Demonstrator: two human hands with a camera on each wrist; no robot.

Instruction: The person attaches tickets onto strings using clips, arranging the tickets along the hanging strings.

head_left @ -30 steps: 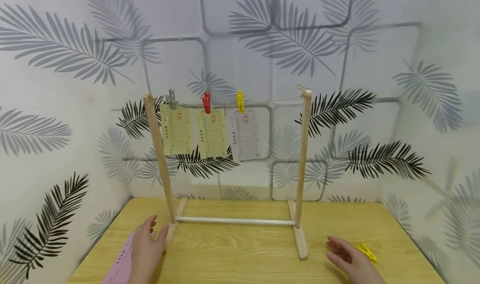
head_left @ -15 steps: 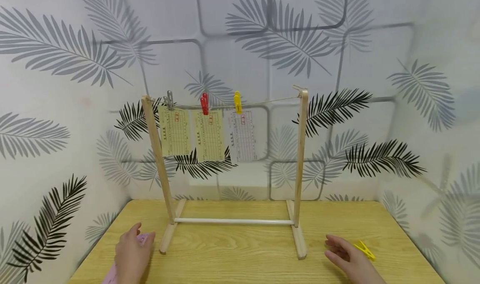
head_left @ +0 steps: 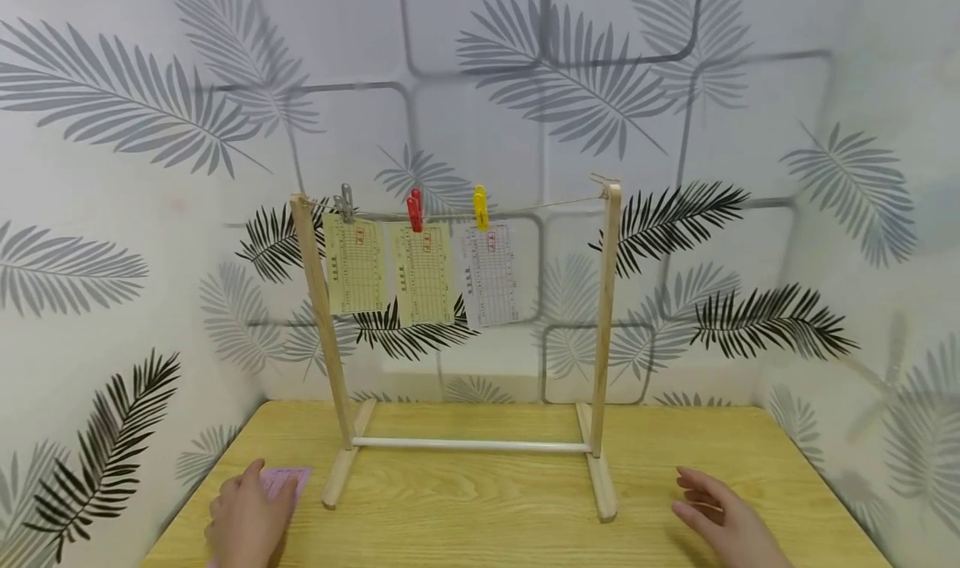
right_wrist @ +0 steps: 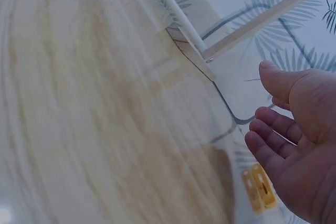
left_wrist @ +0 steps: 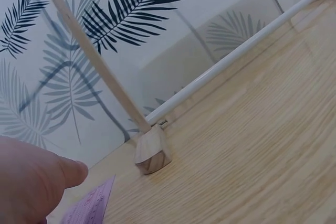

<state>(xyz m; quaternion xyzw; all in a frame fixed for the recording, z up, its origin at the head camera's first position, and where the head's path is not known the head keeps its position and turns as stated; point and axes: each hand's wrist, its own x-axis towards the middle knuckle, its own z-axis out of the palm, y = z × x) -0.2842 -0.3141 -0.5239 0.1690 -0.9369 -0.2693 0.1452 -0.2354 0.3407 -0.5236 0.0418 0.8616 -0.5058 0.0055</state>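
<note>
My left hand [head_left: 247, 514] is over a pink printed slip [head_left: 288, 478] on the left of the table, its fingers loosely bent; whether they touch the paper is hidden. In the left wrist view the thumb [left_wrist: 71, 172] reaches out beside the pink slip [left_wrist: 92, 203]. At the right, my right hand [head_left: 731, 522] is held with relaxed, slightly bent fingers and nothing in them. A yellow clothespin [right_wrist: 262, 186] shows close to those fingers in the right wrist view; the hand hides it from the head view.
A wooden stand with a left post [head_left: 322, 318], right post [head_left: 606, 318] and white crossbar [head_left: 472, 444] holds a string. Grey [head_left: 345, 203], red [head_left: 415, 210] and yellow [head_left: 481, 208] clips hang two yellow slips [head_left: 356, 268] and a white slip [head_left: 491, 276].
My left hand has shifted left and down, onto the pink slip, whose far edge now shows beyond the fingers. My right hand has moved slightly right, covering the yellow clothespin in the head view.
</note>
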